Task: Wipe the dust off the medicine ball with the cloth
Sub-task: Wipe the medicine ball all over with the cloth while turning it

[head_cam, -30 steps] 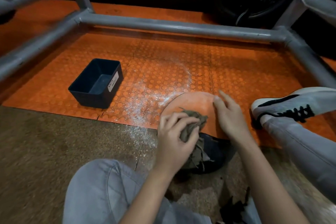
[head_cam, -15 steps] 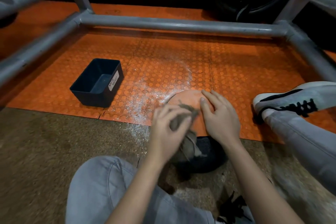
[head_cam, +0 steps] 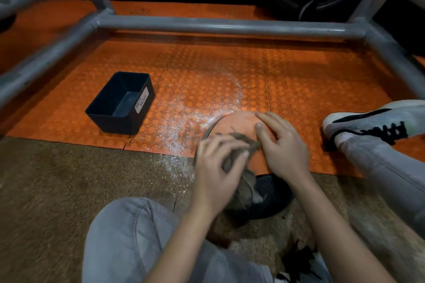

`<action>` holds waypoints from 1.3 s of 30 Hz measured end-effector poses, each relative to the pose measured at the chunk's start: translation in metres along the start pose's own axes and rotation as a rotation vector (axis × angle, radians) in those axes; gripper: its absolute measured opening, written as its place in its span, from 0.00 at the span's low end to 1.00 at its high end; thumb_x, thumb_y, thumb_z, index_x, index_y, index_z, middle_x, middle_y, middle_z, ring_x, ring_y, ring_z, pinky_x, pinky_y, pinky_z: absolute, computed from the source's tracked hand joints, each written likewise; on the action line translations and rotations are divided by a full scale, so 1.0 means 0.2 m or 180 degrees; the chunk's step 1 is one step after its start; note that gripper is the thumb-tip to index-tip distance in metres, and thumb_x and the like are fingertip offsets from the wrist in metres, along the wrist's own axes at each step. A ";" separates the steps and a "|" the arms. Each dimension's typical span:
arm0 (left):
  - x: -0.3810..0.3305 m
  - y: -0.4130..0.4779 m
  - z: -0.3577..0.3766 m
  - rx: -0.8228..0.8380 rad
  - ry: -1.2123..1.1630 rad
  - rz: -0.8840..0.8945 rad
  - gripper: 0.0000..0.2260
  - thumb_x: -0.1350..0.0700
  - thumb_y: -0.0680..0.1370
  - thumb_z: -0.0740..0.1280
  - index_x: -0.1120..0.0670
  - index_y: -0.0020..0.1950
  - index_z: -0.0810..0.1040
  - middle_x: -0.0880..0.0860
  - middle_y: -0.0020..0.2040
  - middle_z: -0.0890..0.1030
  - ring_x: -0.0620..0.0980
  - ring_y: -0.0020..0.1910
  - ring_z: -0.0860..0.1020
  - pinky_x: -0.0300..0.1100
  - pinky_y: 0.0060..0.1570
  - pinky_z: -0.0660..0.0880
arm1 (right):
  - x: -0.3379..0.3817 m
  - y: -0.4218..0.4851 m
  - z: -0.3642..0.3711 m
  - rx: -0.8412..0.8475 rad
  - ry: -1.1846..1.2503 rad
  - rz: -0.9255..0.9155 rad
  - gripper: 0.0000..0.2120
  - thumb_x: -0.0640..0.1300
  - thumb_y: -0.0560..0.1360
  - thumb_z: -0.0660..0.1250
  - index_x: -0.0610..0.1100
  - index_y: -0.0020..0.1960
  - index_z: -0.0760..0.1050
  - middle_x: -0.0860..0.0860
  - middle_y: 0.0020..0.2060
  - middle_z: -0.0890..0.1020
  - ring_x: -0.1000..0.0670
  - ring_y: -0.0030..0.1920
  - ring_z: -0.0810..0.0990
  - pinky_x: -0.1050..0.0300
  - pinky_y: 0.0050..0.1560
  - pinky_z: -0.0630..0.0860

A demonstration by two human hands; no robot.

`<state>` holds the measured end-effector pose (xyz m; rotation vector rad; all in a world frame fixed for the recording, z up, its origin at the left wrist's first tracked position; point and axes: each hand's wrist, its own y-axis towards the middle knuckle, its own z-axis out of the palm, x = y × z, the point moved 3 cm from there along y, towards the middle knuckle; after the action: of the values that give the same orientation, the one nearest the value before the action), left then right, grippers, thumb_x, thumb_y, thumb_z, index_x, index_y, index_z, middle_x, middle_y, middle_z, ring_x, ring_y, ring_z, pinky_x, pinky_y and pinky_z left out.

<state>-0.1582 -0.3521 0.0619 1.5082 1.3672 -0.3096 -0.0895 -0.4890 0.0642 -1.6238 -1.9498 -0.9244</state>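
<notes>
The medicine ball (head_cam: 234, 125), orange on top and black below, sits on the floor at the edge of the orange mat, right in front of me. My left hand (head_cam: 215, 173) grips a crumpled grey-brown cloth (head_cam: 241, 163) against the ball's near left side; the hand is blurred. My right hand (head_cam: 281, 147) lies flat on the ball's top right with straight fingers. Both hands hide much of the ball.
White dust (head_cam: 190, 122) is scattered over the studded orange mat (head_cam: 299, 89) left of the ball. A black waste bin (head_cam: 120, 102) stands further left. A grey metal pipe frame (head_cam: 218, 26) surrounds the mat. My shoe (head_cam: 377, 122) lies at the right, my knee (head_cam: 138, 236) below.
My left hand with the cloth has moved left and towards me across the ball. My right hand has slid leftward on the ball's top.
</notes>
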 end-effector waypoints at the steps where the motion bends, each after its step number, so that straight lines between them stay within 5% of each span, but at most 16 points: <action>1: -0.03 -0.03 0.00 0.0031 0.0060 0.0213 0.07 0.49 0.75 0.65 0.48 0.48 0.82 0.41 0.47 0.77 0.45 0.51 0.72 0.31 0.54 0.62 | -0.01 0.00 0.00 0.0027 0.0015 0.0008 0.24 0.60 0.73 0.53 0.56 0.65 0.74 0.56 0.68 0.73 0.54 0.70 0.66 0.53 0.69 0.61; 3: 0.00 0.04 -0.01 0.0099 -0.0058 0.0112 0.06 0.49 0.75 0.65 0.46 0.49 0.81 0.40 0.46 0.76 0.46 0.51 0.72 0.33 0.54 0.64 | -0.01 -0.01 0.00 0.0016 0.0022 0.0017 0.24 0.61 0.73 0.53 0.57 0.66 0.74 0.57 0.68 0.72 0.53 0.70 0.66 0.51 0.70 0.62; 9: 0.29 0.32 0.00 0.0251 -0.0790 -0.1974 0.04 0.55 0.77 0.66 0.45 0.47 0.78 0.53 0.51 0.81 0.51 0.46 0.79 0.43 0.43 0.77 | 0.00 -0.03 0.00 -0.0038 -0.0005 0.0027 0.25 0.60 0.74 0.52 0.55 0.67 0.73 0.56 0.68 0.72 0.53 0.71 0.65 0.50 0.71 0.60; 12: 0.18 0.26 0.00 0.0136 -0.0478 -0.1374 0.04 0.57 0.77 0.67 0.48 0.47 0.79 0.47 0.50 0.78 0.46 0.52 0.75 0.44 0.55 0.73 | 0.00 -0.02 0.00 -0.0043 -0.0047 0.0005 0.25 0.59 0.74 0.52 0.54 0.66 0.74 0.55 0.68 0.72 0.54 0.70 0.66 0.53 0.69 0.61; 15: -0.02 0.08 0.01 0.0078 0.0008 -0.0144 0.06 0.51 0.75 0.66 0.49 0.47 0.82 0.42 0.46 0.77 0.45 0.51 0.71 0.38 0.53 0.66 | -0.01 0.00 0.00 0.0000 -0.0047 -0.0032 0.20 0.57 0.77 0.55 0.54 0.66 0.74 0.54 0.68 0.73 0.53 0.70 0.66 0.53 0.69 0.61; 17: -0.06 0.02 0.01 0.0112 0.0151 0.0171 0.09 0.50 0.75 0.66 0.51 0.47 0.83 0.42 0.44 0.77 0.44 0.49 0.70 0.35 0.51 0.65 | -0.01 0.00 0.01 0.0034 -0.0053 -0.0028 0.19 0.57 0.78 0.56 0.55 0.66 0.74 0.55 0.68 0.72 0.52 0.70 0.66 0.52 0.69 0.61; 25: 0.25 0.32 -0.04 0.0247 -0.0594 -0.1848 0.03 0.56 0.77 0.66 0.48 0.48 0.78 0.52 0.50 0.81 0.49 0.46 0.79 0.40 0.45 0.76 | 0.05 -0.03 0.02 0.0069 -0.0165 -0.0111 0.25 0.60 0.73 0.52 0.56 0.66 0.73 0.57 0.68 0.72 0.54 0.70 0.64 0.56 0.68 0.58; 29: 0.15 0.21 -0.05 0.0011 -0.0274 -0.1128 0.03 0.55 0.76 0.68 0.47 0.47 0.79 0.44 0.48 0.77 0.45 0.51 0.74 0.43 0.57 0.72 | 0.04 -0.01 0.01 0.0107 -0.0128 -0.0122 0.21 0.59 0.75 0.55 0.56 0.65 0.74 0.56 0.68 0.72 0.53 0.70 0.66 0.54 0.69 0.60; 33: 0.00 0.05 -0.03 0.0098 0.0157 -0.0144 0.09 0.47 0.74 0.66 0.49 0.48 0.82 0.42 0.44 0.76 0.47 0.50 0.71 0.33 0.52 0.64 | 0.01 0.03 0.01 0.0178 0.0004 -0.0152 0.16 0.56 0.78 0.60 0.58 0.64 0.75 0.57 0.67 0.73 0.53 0.70 0.66 0.52 0.69 0.63; 39: 0.14 0.27 -0.05 -0.0059 -0.0254 -0.1111 0.03 0.55 0.75 0.69 0.46 0.45 0.80 0.46 0.46 0.76 0.44 0.49 0.74 0.46 0.57 0.72 | 0.03 0.02 0.03 0.0111 -0.0055 -0.0057 0.19 0.58 0.77 0.57 0.58 0.64 0.75 0.57 0.68 0.73 0.53 0.71 0.66 0.51 0.71 0.60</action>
<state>-0.1085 -0.3193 0.0720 1.2244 1.5623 -0.5674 -0.0873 -0.4807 0.0655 -1.6024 -1.9840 -0.8811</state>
